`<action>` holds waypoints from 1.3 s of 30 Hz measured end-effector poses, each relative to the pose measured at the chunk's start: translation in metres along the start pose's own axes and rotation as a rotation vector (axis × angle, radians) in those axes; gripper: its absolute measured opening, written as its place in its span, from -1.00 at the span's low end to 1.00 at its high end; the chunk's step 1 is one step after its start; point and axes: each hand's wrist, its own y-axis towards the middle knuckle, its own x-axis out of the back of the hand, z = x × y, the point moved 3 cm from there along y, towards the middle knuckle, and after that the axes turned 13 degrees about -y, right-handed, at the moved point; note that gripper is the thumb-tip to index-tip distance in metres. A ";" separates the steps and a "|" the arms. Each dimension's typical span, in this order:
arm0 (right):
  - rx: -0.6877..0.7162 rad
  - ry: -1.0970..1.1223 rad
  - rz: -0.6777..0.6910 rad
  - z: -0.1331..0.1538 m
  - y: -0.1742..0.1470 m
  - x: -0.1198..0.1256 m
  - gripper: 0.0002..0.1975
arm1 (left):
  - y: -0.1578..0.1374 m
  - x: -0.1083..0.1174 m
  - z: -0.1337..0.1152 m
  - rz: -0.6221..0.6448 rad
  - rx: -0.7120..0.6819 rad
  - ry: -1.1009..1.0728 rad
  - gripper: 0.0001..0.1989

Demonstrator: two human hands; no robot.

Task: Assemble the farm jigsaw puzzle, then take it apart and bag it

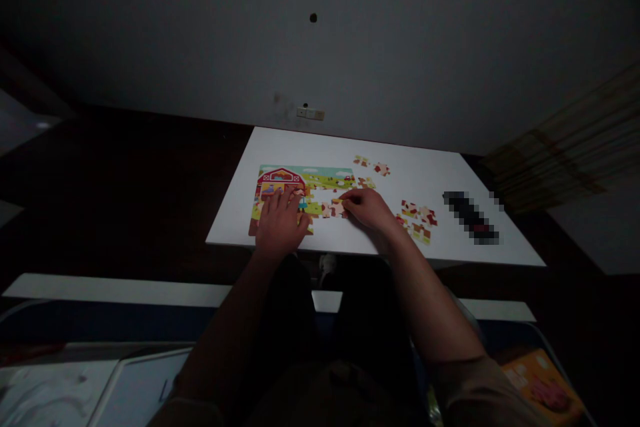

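Observation:
A partly joined farm jigsaw puzzle (327,178) with a red barn lies on the white table. My left hand (281,223) rests flat on its left part, fingers spread, covering some of the picture. At the puzzle's open right side, my right hand (367,208) pinches a jigsaw piece (340,208) between thumb and fingertips, partly hidden by them. That piece lies beside joined pieces with brown and cream patches. Just above the right hand is a loose piece (367,183). More loose pieces (420,232) lie to the right of my right wrist.
Two loose pieces (381,168) lie towards the table's far side. A dark pixelated object (470,217) is on the right of the white table (310,137). Behind stands a grey wall with a socket (311,113). An orange picture box (543,387) sits at lower right.

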 end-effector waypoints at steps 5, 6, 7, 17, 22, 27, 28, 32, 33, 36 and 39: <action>-0.002 -0.022 -0.001 0.006 -0.003 0.005 -0.77 | 0.000 0.001 -0.001 0.014 0.003 -0.021 -0.49; -0.001 -0.024 0.004 0.006 -0.002 0.006 -0.77 | 0.000 0.001 -0.002 0.013 0.003 -0.018 -0.49; 0.001 -0.026 0.010 0.007 -0.002 0.006 -0.78 | 0.000 0.001 -0.002 0.013 0.004 -0.013 -0.49; 0.033 -0.009 -0.002 0.003 0.000 0.006 -0.79 | 0.001 0.002 -0.003 0.007 -0.014 -0.008 -0.49; -0.015 -0.036 -0.051 -0.012 0.000 0.008 -0.78 | 0.001 0.002 -0.004 0.006 -0.012 0.015 -0.49; -0.016 -0.016 -0.059 -0.011 0.003 0.008 -0.78 | 0.000 0.003 -0.005 0.010 -0.001 0.009 -0.50; -0.017 0.014 -0.078 -0.009 0.006 0.007 -0.77 | 0.000 0.003 -0.005 0.010 -0.001 0.004 -0.49; -0.045 0.127 -0.120 0.007 0.025 0.001 -0.71 | 0.001 0.004 -0.004 0.018 0.013 0.010 -0.49; -0.044 0.114 -0.107 0.012 0.030 -0.001 -0.72 | 0.001 0.004 -0.004 0.017 0.016 0.012 -0.49; 0.009 0.004 -0.072 0.029 0.043 -0.005 -0.78 | 0.000 0.004 -0.004 0.007 0.019 0.008 -0.48; 0.076 -0.072 -0.070 0.042 0.047 -0.007 -0.81 | -0.001 0.004 -0.003 -0.001 0.018 0.000 -0.49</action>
